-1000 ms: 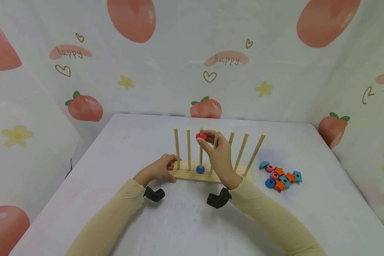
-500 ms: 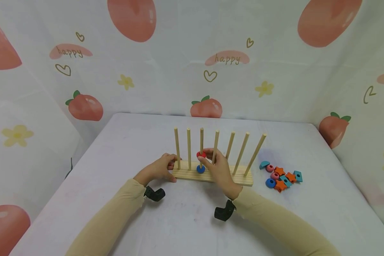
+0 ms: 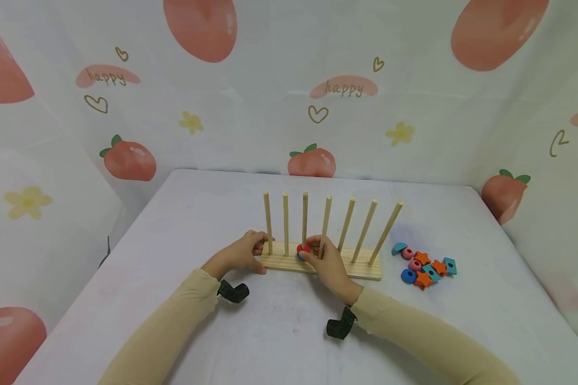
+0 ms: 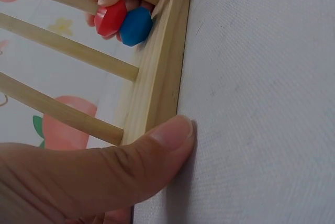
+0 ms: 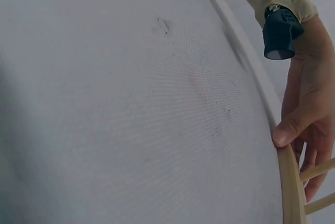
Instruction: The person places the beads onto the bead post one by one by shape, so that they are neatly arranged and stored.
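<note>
A wooden peg stand with several upright rods lies across the middle of the table. My left hand grips its left end, the thumb at the front edge and the fingers behind. On the third rod from the left, a blue bead sits at the base. A red faceted bead is threaded right above it, the two touching in the left wrist view. My right hand pinches the red bead between thumb and fingers, reaching around the fourth rod. The other rods carry no beads.
Right of the stand lies a loose cluster of beads: orange stars, pink round beads, a blue round bead, teal square pieces and a teal half-round piece. A patterned cloth hangs behind the table.
My right hand has slid the red bead down the third rod, from near its top to the blue bead at the base. The left hand has stayed on the stand's end.
</note>
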### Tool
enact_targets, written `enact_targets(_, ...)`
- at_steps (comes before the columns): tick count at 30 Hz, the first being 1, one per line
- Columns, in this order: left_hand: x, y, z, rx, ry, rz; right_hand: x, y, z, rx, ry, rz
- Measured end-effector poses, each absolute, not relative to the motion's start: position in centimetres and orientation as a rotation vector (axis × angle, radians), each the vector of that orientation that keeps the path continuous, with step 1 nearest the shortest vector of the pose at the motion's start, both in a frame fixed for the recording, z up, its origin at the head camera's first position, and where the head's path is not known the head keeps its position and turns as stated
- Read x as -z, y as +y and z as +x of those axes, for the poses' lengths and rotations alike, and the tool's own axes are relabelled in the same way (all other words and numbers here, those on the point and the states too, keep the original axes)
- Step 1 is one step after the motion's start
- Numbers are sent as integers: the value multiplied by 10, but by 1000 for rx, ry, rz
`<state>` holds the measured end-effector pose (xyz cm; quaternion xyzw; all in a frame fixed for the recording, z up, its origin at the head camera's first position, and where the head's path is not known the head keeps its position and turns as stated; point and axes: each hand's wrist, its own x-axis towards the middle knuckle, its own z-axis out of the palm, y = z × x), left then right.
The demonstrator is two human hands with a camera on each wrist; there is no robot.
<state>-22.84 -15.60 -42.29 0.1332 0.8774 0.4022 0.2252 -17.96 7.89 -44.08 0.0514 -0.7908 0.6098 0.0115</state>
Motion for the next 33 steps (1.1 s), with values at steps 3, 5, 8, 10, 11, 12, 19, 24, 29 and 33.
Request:
enact_targets(3, 423, -156, -228, -1108, 2420, 372, 440, 79, -180, -1899, -2488, 153)
enact_targets(5, 423, -157, -228, -1110, 2420, 385, 440, 79, -181, -1898, -2501, 152)
enact_targets(8, 423, -157, -228, -1113, 2424, 392, 439, 80, -181, -1896, -2510, 160)
enact_targets(10, 423, -156, -228, -1115, 2424, 391, 439, 80, -181, -1883, -2519, 166)
enact_targets(11, 422, -156, -228, -1116, 2424, 389, 438, 80, -181, -1880, -2522, 168)
enact_targets(12, 422, -156, -228, -1115, 2424, 386, 438, 80, -181, -1877, -2524, 171)
enact_targets(19, 421, -156, -228, -1115, 2418, 405, 437, 81, -181, -1877, -2529, 188)
enact_targets(24, 422, -157, -229, -1114, 2415, 394, 435, 80, -180, -1875, -2541, 177)
enact_targets(29, 421, -156, -228, -1109, 2416, 379, 434, 81, -180, -1931, -2539, 169)
enact_targets(33, 420, -155, -227, -1112, 2421, 391, 435, 85, -180, -2026, -2506, 212)
